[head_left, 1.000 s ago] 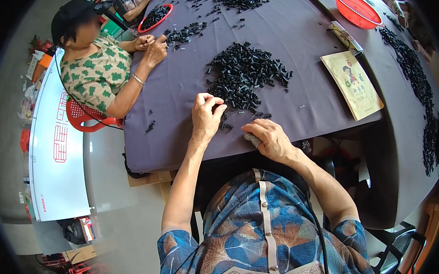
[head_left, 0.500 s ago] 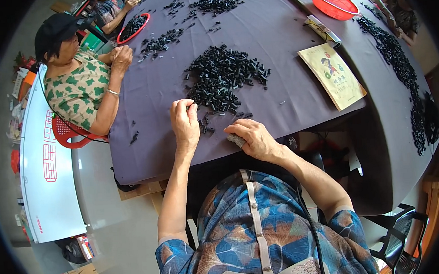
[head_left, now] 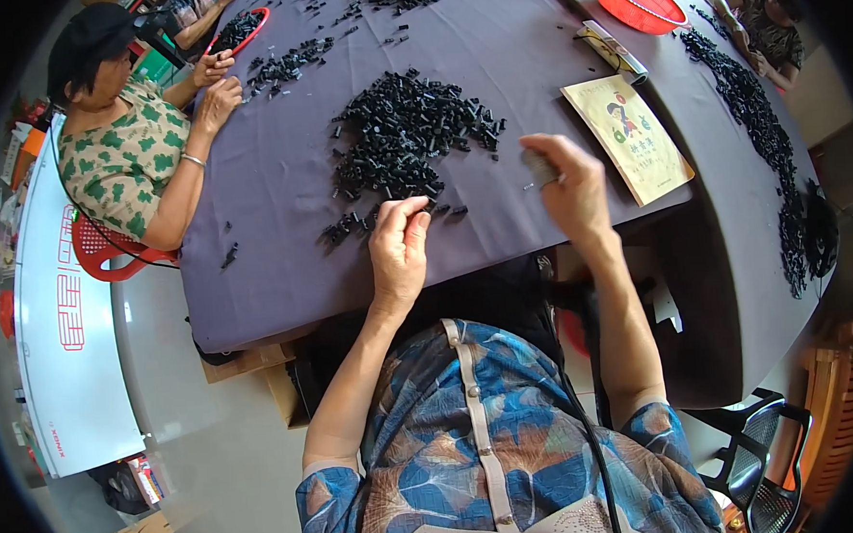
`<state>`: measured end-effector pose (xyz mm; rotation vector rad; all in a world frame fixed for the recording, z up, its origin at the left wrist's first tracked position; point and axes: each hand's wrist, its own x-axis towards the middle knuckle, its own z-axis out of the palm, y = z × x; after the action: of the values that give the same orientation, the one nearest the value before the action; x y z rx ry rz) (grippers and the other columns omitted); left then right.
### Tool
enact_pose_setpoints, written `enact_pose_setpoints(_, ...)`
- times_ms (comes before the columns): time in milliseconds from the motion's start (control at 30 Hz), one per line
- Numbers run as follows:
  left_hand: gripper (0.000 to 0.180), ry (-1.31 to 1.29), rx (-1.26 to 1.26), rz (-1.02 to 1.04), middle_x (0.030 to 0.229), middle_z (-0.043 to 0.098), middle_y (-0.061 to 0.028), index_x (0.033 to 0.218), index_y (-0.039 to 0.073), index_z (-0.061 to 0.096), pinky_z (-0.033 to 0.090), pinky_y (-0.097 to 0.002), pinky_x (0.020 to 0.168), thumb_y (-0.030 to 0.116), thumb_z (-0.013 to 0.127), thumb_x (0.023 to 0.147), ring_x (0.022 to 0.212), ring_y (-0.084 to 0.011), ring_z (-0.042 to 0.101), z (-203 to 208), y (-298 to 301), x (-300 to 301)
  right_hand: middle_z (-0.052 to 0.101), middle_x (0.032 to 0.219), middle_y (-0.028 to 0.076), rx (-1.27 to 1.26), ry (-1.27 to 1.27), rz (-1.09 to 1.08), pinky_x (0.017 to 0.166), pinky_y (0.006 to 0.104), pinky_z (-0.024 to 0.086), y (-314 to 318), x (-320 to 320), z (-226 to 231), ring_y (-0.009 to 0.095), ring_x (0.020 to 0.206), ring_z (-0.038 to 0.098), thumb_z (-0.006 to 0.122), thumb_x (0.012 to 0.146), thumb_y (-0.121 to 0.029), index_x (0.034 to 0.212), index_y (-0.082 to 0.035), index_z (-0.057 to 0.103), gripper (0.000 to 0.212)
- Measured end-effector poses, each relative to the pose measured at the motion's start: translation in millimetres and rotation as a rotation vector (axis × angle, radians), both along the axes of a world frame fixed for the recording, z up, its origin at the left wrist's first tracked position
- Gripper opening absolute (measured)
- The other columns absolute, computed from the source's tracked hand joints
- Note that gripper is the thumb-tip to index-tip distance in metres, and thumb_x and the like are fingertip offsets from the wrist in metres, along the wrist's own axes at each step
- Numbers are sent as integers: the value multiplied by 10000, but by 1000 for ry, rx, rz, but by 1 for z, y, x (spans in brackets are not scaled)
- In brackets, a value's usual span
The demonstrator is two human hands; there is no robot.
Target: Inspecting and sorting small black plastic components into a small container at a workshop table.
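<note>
A heap of small black tube-like pieces (head_left: 405,132) lies on the cloth-covered table (head_left: 289,216) in front of me. At the heap's near edge is my left hand (head_left: 401,248), with thumb and forefinger pinched together; a dark bit shows at their tips, apparently one small black piece. My right hand (head_left: 577,191) is raised over the cloth to the right of the heap, slightly blurred, its fingers curled over a grey, rough-looking wad (head_left: 540,170). The palm hides part of that wad. A few loose pieces (head_left: 343,229) lie left of my left hand.
A yellowish booklet (head_left: 629,140) lies right of my right hand, with a long box (head_left: 611,51) and a red basket (head_left: 636,0) beyond. One person (head_left: 127,157) sits at the left near another red basket (head_left: 239,30); another (head_left: 762,37) works at the far right.
My right hand has lifted away from the table's near edge, moving right and farther out. My left hand has shifted right along the heap's near side. The person at left has parted their hands.
</note>
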<state>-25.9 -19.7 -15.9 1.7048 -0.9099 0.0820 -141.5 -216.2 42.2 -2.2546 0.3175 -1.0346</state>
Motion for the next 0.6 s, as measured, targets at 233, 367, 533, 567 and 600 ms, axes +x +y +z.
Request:
enact_pose_setpoints(233, 161, 259, -33, -17, 932, 579, -62, 1034, 1, 609, 458, -242, 679, 9, 560, 881, 754, -131, 542, -3, 5, -1, 638, 883, 152, 24, 411, 27, 725, 358, 496, -19, -15, -10, 311, 826, 635, 548, 719, 98, 931, -30, 667, 275)
enact_pose_setpoints(367, 182, 334, -94, -49, 918, 555, -28, 1053, 3, 608, 435, -202, 529, -3, 561, 877, 622, -66, 500, 1, 1, -4, 610, 879, 149, -83, 472, -7, 743, 411, 478, -9, -14, -14, 375, 849, 603, 540, 702, 64, 904, -34, 663, 256)
enact_pose_setpoints(533, 194, 339, -109, -27, 911, 558, -24, 1060, 18, 615, 442, -212, 541, -17, 561, 877, 648, -77, 513, 1, 1, -4, 582, 896, 140, -122, 504, 16, 741, 419, 474, -14, -11, -25, 364, 858, 588, 550, 739, 24, 851, -28, 609, 137)
enact_pose_setpoints(567, 191, 333, -100, -37, 902, 559, -22, 1055, 21, 618, 441, -213, 560, -16, 562, 876, 658, -78, 512, 4, 2, -4, 573, 903, 148, -150, 515, 13, 747, 423, 470, -13, -10, -27, 366, 871, 582, 532, 746, 30, 880, -25, 590, 157)
enact_pose_setpoints(600, 187, 327, -92, -47, 894, 560, -20, 1049, 25, 621, 440, -215, 578, -15, 563, 875, 667, -79, 511, 6, 2, -4, 564, 911, 157, -179, 526, 10, 752, 428, 465, -12, -10, -28, 368, 883, 575, 513, 753, 37, 909, -22, 571, 177)
